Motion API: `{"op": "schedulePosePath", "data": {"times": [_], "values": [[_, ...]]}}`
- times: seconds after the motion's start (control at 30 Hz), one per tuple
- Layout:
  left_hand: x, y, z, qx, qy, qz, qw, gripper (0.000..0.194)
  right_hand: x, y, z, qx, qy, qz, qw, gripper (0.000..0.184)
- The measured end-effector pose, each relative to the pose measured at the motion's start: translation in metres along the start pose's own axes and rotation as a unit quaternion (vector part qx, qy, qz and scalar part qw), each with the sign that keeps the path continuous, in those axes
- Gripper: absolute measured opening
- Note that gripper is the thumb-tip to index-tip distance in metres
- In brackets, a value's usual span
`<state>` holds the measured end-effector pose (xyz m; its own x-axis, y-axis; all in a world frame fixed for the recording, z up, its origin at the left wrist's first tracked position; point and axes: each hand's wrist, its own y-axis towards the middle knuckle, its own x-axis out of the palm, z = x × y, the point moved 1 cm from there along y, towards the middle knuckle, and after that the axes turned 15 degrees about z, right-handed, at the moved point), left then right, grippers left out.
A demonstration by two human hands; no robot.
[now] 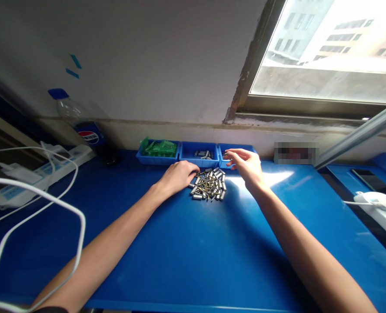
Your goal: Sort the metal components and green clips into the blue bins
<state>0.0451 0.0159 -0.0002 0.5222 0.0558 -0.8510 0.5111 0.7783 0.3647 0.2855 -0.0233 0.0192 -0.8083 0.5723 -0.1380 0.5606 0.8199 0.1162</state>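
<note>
A loose pile of small silver cylinders and thin brass-coloured pins [209, 186] lies on the blue table. My left hand [179, 177] rests at the pile's left edge, fingers curled and closed; whatever its fingertips hold is hidden. Over the front of the right blue bin [249, 148] is my right hand [247, 168], its thumb and fingers drawn into a pinch. What sits in that pinch is too small to make out, and the hand partly covers the bin. The middle blue bin [186, 161], behind the pile, has several silver pieces [204, 154] in it.
Green plastic packets [160, 148] fill the left blue bin [144, 160]. A Pepsi bottle [88, 130] stands against the wall at left. White cables [82, 226] loop from a power strip [13, 191] across my left forearm. Another power strip [384, 213] lies at right.
</note>
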Motion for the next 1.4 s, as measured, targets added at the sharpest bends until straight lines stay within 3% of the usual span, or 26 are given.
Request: {"op": "schedulePosePath", "data": {"times": [0.17, 0.37, 0.63, 0.83, 1.0, 1.27, 1.4], "values": [[0.002, -0.001, 0.000, 0.017, 0.036, -0.009, 0.999, 0.031, -0.005, 0.004, -0.009, 0.006, 0.029, -0.068, 0.997, 0.036], [0.006, 0.000, -0.008, 0.038, -0.029, 0.029, 0.998, 0.032, 0.003, -0.006, -0.011, -0.002, 0.005, -0.164, 0.986, 0.036], [0.003, 0.001, -0.004, 0.048, -0.081, 0.081, 0.992, 0.033, 0.007, -0.007, -0.002, -0.015, -0.011, -0.201, 0.980, 0.034], [-0.009, 0.003, 0.013, 0.025, -0.212, 0.129, 0.968, 0.023, 0.009, -0.008, 0.007, 0.003, -0.036, -0.235, 0.971, 0.034], [-0.012, 0.002, 0.021, 0.004, -0.268, 0.132, 0.954, 0.017, 0.011, -0.014, 0.005, 0.018, 0.010, -0.270, 0.963, 0.041], [-0.013, 0.002, 0.020, -0.019, -0.283, 0.150, 0.947, 0.019, 0.016, -0.020, 0.003, 0.027, 0.041, -0.268, 0.962, 0.038], [-0.011, 0.004, 0.009, 0.015, -0.187, 0.098, 0.977, 0.011, 0.010, -0.010, 0.005, -0.015, -0.009, -0.182, 0.983, 0.035]]}}
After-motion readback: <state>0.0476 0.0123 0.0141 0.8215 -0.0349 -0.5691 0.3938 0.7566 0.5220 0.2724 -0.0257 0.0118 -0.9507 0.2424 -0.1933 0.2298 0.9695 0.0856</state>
